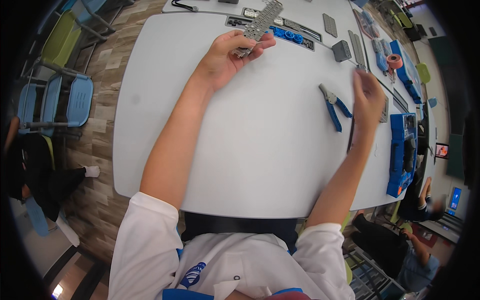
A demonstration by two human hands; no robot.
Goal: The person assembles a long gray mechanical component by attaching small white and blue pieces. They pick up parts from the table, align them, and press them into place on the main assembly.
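Observation:
A long grey perforated building plate (263, 21) is in my left hand (225, 57), pinched near its lower end between thumb and fingers. It slants up and to the right above the white table (250, 135). On the right side, my right hand (369, 100) is slightly blurred, its fingers curled together; whatever may be between them is too unclear to name. Its fingertips lie by the near end of some long grey strips (357, 47). Just left of that hand lie pliers (334, 106) with blue handles and a grey head.
A grey parts tray (305, 44) with blue wheels sits at the far edge. Near it are a grey block (341, 51) and a flat grey plate (329, 25). Open blue cases (396, 155) line the right. Chairs (80, 100) and people surround the table.

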